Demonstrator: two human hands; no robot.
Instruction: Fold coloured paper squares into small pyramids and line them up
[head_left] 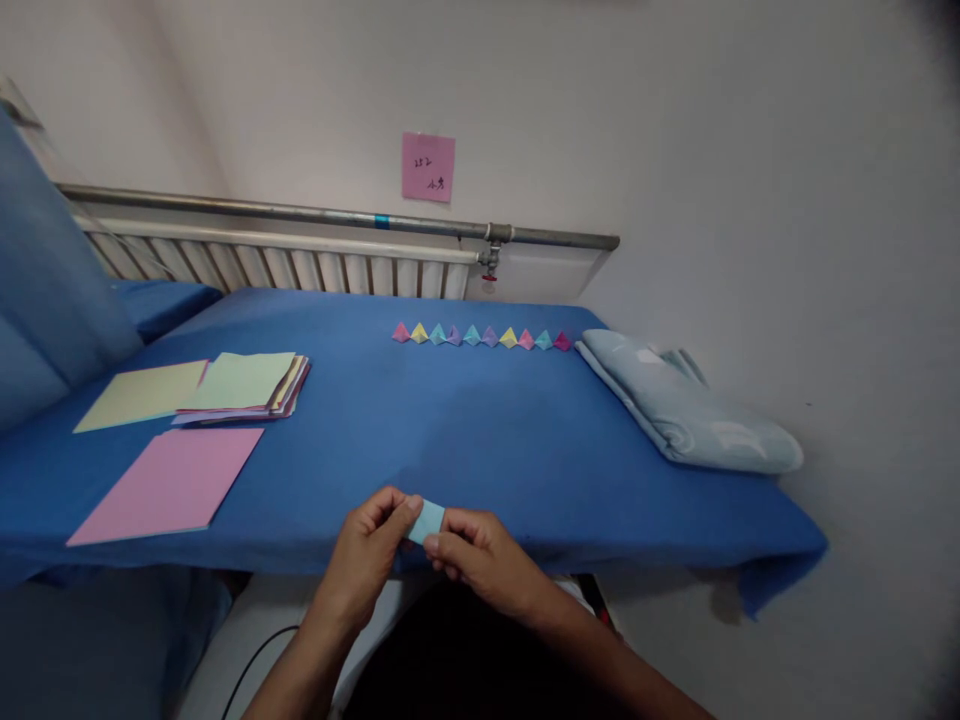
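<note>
A small light-blue folded paper (427, 521) is held between my two hands at the near edge of the blue-covered surface. My left hand (371, 545) is closed on its left side, thumb on top. On the right side, my right hand (480, 552) pinches the same paper with thumb and fingers. Farther back, a row of several small folded paper pieces (472, 335) in pink, yellow, blue and purple runs left to right.
Stacked colored paper (244, 382), a yellow sheet (139, 393) and pink sheets (171, 482) lie at left. A folded light-blue blanket (686, 410) rests at right. Behind the blue cloth (337, 400) are a radiator (300, 265) and a wall with a pink note (428, 168).
</note>
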